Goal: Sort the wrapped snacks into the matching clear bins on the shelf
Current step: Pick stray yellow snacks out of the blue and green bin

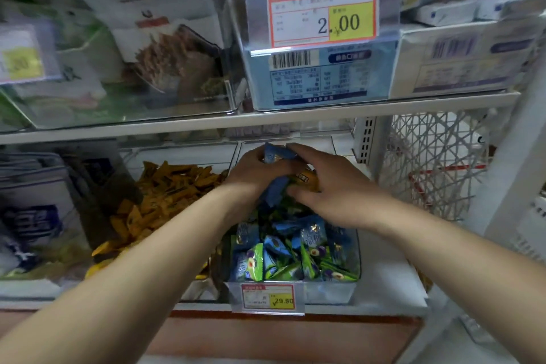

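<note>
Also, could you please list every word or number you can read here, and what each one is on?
"2.00": upper price tag, on the upper bin.
"29.80": lower price tag, on the lower bin.
The left price tag: blurred, unreadable.
The blue box with a barcode: print too small to read.
Wrapper print on the snacks: unreadable.

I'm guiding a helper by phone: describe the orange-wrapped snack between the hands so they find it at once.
On the lower shelf, find the clear bin with the 29.80 price tag, full of blue and green wrapped snacks. Towards its back, held by the right hand, is the orange-wrapped snack, the only orange one showing among that blue and green.
</note>
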`<state>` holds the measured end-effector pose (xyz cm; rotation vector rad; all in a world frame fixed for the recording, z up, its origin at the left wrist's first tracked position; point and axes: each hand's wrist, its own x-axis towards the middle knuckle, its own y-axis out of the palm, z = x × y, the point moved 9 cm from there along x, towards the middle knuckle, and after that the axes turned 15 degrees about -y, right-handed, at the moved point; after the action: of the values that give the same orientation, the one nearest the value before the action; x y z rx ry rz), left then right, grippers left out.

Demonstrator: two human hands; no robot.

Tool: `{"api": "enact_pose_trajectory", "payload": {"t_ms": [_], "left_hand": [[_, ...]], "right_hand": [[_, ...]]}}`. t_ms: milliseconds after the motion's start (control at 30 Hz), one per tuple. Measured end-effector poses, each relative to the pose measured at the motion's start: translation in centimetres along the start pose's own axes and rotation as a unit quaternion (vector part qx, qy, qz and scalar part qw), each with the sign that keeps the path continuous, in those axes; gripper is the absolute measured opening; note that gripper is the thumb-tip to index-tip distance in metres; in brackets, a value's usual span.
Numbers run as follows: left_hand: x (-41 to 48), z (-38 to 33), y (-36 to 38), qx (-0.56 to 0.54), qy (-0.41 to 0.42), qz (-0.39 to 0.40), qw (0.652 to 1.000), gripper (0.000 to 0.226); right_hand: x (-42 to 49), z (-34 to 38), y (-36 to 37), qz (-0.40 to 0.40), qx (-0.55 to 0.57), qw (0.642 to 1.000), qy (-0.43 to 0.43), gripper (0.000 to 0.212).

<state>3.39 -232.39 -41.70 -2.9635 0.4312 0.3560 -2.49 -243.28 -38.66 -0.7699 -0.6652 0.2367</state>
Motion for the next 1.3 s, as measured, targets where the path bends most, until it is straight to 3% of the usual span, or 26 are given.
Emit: {"api": "enact_pose_trajectory", "payload": {"t_ms": [100, 200, 333, 433, 600, 767, 867, 967, 1033, 1167, 1300], "left_hand": [[-1.0, 0.0, -0.6, 0.002, 0.001, 0.021, 1.000, 0.034], [-2.0, 0.1, -0.7, 0.049, 0.000, 0.064, 0.997, 0.065], [-2.0, 1.2, -2.5, -0.026, -0.004, 0.032, 0.999, 0.033], [-2.0, 1.5, -2.9, -0.002, -0.004, 0.016, 1.000, 0.015], [-1.9, 1.7, -2.1, 0.079, 0.004, 0.010, 0.997, 0.037], [-2.5, 1.3, -0.8, 0.180, 0.047, 0.036, 0.982, 0.039], [-2.6, 1.7, 0.0, 0.271, 0.064, 0.033, 0.960, 0.053], [-2.6, 2.4, 0.3, 0.312, 0.033, 0.035, 0.949, 0.079], [-2.6, 2.5, 0.2, 0.321, 0.015, 0.030, 0.947, 0.100], [-2.7, 2.3, 0.4, 0.362, 0.035, 0.006, 0.931, 0.071], [-2.8, 1.8, 0.6, 0.380, 0.064, -0.024, 0.923, 0.035]], "right_hand": [[0.7, -0.7, 0.8, -0.006, 0.020, 0.999, 0.026, 0.038], [1.2, -1.7, 1.3, -0.003, 0.052, 0.998, 0.046, 0.036], [1.2, -3.2, 0.9, -0.041, 0.102, 0.991, 0.080, 0.032], [1.0, -3.8, 1.3, -0.044, 0.134, 0.985, 0.100, 0.036], [1.0, -3.9, 1.4, -0.052, 0.133, 0.984, 0.107, 0.040], [1.0, -3.9, 1.6, -0.034, 0.160, 0.981, 0.105, 0.024], [1.2, -3.8, 1.8, -0.019, 0.152, 0.983, 0.101, 0.015], [1.4, -3.6, 1.9, -0.004, 0.120, 0.988, 0.098, 0.001], [1.5, -3.6, 2.0, 0.008, 0.114, 0.988, 0.103, 0.013], [1.5, -4.1, 1.1, -0.002, 0.085, 0.988, 0.129, 0.038], [1.2, -4.3, -0.4, -0.024, 0.081, 0.987, 0.137, 0.034]]}}
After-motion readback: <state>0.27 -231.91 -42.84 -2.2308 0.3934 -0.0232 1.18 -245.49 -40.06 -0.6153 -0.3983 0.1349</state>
